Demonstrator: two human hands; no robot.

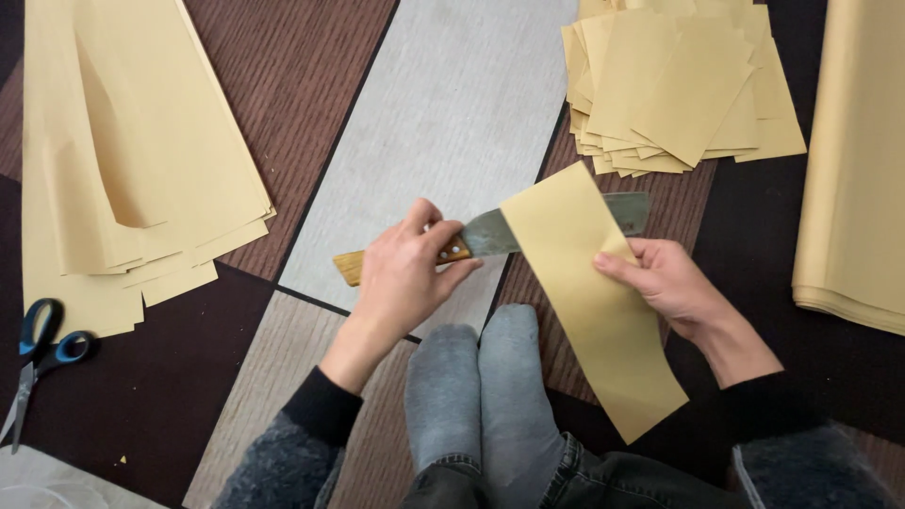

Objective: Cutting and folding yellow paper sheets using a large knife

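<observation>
A long tan paper strip (589, 292) hangs at centre frame, folded over a broad knife (509, 233); the right hand (674, 283) pinches its right edge, the left hand (405, 273) grips the wooden handle. Cut squares (679, 85) lie upper right, scissors (38, 353) lower left

I see a knife (490, 238) with a dull grey metal blade and a shiny wood handle. The yellow paper strip (589, 292) looks smooth and matt. My socks (481, 386) are soft grey cloth.
</observation>
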